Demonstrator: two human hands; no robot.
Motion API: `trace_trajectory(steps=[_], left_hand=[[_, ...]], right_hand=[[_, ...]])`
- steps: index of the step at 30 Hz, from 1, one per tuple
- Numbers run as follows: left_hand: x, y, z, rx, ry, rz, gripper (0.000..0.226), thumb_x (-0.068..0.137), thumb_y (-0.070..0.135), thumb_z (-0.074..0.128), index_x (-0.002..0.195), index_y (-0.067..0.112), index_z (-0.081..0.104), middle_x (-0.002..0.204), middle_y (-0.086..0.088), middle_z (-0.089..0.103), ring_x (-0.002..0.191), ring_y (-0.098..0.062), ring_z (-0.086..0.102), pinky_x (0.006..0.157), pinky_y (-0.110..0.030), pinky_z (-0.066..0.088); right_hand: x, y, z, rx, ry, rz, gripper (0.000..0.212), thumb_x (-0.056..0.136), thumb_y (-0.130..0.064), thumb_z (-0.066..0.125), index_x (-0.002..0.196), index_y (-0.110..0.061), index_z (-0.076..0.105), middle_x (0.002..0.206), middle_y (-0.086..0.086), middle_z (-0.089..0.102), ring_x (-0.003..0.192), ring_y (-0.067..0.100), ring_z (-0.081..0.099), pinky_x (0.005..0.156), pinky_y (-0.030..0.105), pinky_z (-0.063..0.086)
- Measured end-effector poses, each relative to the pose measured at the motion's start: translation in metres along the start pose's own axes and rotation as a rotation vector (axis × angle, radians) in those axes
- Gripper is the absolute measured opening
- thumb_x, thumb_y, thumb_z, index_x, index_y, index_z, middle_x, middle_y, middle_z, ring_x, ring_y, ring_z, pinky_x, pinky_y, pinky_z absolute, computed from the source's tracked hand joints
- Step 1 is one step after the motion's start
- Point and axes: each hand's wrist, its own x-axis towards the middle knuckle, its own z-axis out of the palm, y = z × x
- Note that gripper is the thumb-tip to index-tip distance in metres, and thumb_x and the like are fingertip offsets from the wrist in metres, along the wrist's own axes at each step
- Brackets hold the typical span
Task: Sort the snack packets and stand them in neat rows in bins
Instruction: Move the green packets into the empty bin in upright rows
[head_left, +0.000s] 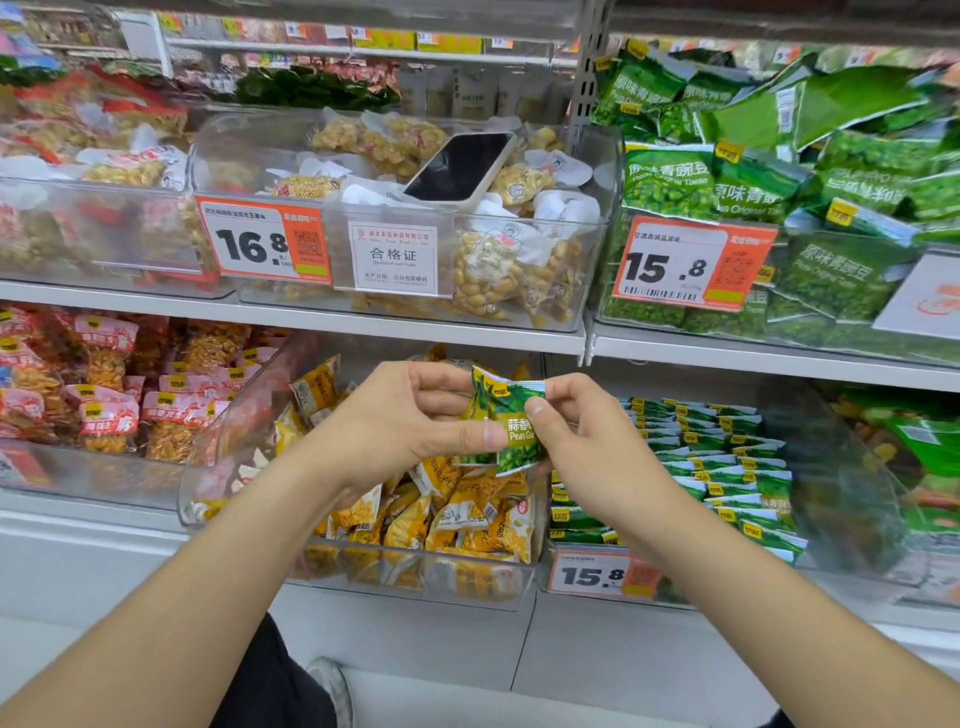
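Both hands are up in front of the lower shelf, meeting on a small bunch of green garlic pea packets (511, 426). The left hand (410, 415) grips the bunch, thumb pressed flat across the front; the right hand (587, 441) pinches the front packet's right edge between thumb and fingers. The bunch hangs in the air above the clear bin (234, 447) heaped with loose yellow packets (457, 514). Just to the right, matching green packets stand in tidy rows (727, 467) in the neighbouring bin, behind a 15.8 price tag (592, 574). Up on the shelf above, a phone (460, 166) lies face up on bagged peanuts (488, 270), and original-taste pea packets (670, 182) are piled in the bin at right.
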Motion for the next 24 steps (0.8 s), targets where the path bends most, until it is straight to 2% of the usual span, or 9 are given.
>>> trace_trajectory(steps=[2, 5, 8, 12, 15, 17, 19, 21, 24], left_hand=[[-0.001, 0.004, 0.016, 0.131, 0.019, 0.078, 0.057, 0.064, 0.027, 0.098, 0.117, 0.024, 0.077, 0.108, 0.001, 0.081, 0.1, -0.013, 0.075, 0.092, -0.037, 0.058], [0.003, 0.007, 0.043, 0.282, 0.083, 0.18, 0.052, 0.067, 0.035, 0.1, 0.114, 0.035, 0.078, 0.106, 0.013, 0.079, 0.093, -0.001, 0.067, 0.084, -0.032, 0.052], [0.01, 0.01, 0.065, 0.279, 0.083, 0.231, 0.052, 0.07, 0.029, 0.098, 0.117, 0.034, 0.076, 0.106, 0.014, 0.079, 0.095, -0.003, 0.07, 0.085, -0.033, 0.057], [0.022, 0.006, 0.089, 0.253, 0.008, 0.249, 0.061, 0.069, 0.016, 0.099, 0.122, 0.029, 0.071, 0.108, 0.011, 0.078, 0.099, -0.007, 0.074, 0.083, -0.037, 0.064], [0.035, -0.002, 0.111, 0.404, -0.054, 0.295, 0.068, 0.068, 0.026, 0.099, 0.128, 0.034, 0.068, 0.115, 0.014, 0.073, 0.111, -0.006, 0.068, 0.085, -0.04, 0.063], [0.042, -0.003, 0.134, 0.563, -0.066, 0.351, 0.071, 0.07, 0.03, 0.098, 0.133, 0.035, 0.066, 0.12, 0.018, 0.058, 0.113, -0.001, 0.059, 0.087, -0.029, 0.059], [0.048, 0.0, 0.161, 0.648, -0.073, 0.41, 0.069, 0.071, 0.032, 0.096, 0.133, 0.035, 0.065, 0.118, 0.011, 0.047, 0.11, -0.004, 0.053, 0.087, -0.023, 0.055], [0.058, 0.002, 0.183, 0.638, -0.067, 0.452, 0.064, 0.068, 0.03, 0.096, 0.122, 0.034, 0.062, 0.111, 0.009, 0.051, 0.105, -0.008, 0.054, 0.084, -0.032, 0.056], [0.074, 0.001, 0.204, 0.547, -0.055, 0.446, 0.065, 0.062, 0.026, 0.098, 0.105, 0.03, 0.05, 0.103, 0.008, 0.06, 0.1, -0.014, 0.058, 0.077, -0.044, 0.057]], right_hand=[[-0.004, 0.002, -0.008, 0.006, 0.03, 0.005, 0.007, 0.106, -0.035, 0.058, 0.109, -0.03, 0.055, 0.104, 0.001, 0.07, 0.093, 0.023, 0.07, 0.088, 0.054, 0.059], [-0.015, 0.004, -0.024, 0.005, 0.076, -0.018, 0.01, 0.105, -0.032, 0.059, 0.11, -0.033, 0.051, 0.108, -0.006, 0.066, 0.092, 0.01, 0.068, 0.087, 0.042, 0.057], [-0.023, 0.007, -0.049, -0.006, 0.085, -0.051, 0.018, 0.104, -0.03, 0.06, 0.113, -0.036, 0.045, 0.112, -0.007, 0.062, 0.083, 0.002, 0.066, 0.078, 0.034, 0.052], [-0.034, 0.013, -0.099, -0.174, -0.126, -0.067, 0.051, 0.1, -0.036, 0.067, 0.138, -0.052, 0.037, 0.127, -0.004, 0.056, 0.103, 0.011, 0.069, 0.095, 0.044, 0.057], [-0.045, 0.022, -0.131, -0.325, -0.213, -0.045, 0.069, 0.094, -0.035, 0.078, 0.147, -0.055, 0.038, 0.139, -0.006, 0.051, 0.123, 0.008, 0.059, 0.103, 0.037, 0.054], [-0.05, 0.03, -0.147, -0.389, -0.206, -0.057, 0.068, 0.09, -0.03, 0.082, 0.145, -0.049, 0.046, 0.139, -0.015, 0.05, 0.124, 0.005, 0.056, 0.103, 0.036, 0.054], [-0.053, 0.04, -0.16, -0.515, -0.215, -0.11, 0.069, 0.087, -0.029, 0.084, 0.146, -0.04, 0.049, 0.139, -0.023, 0.051, 0.127, -0.002, 0.051, 0.105, 0.023, 0.047], [-0.055, 0.048, -0.173, -0.563, -0.226, -0.129, 0.074, 0.082, -0.034, 0.089, 0.146, -0.037, 0.051, 0.138, -0.028, 0.056, 0.122, -0.011, 0.051, 0.091, 0.006, 0.04], [-0.056, 0.059, -0.194, -0.574, -0.152, -0.103, 0.079, 0.076, -0.04, 0.093, 0.146, -0.039, 0.056, 0.131, -0.027, 0.064, 0.104, -0.01, 0.062, 0.077, 0.007, 0.041]])
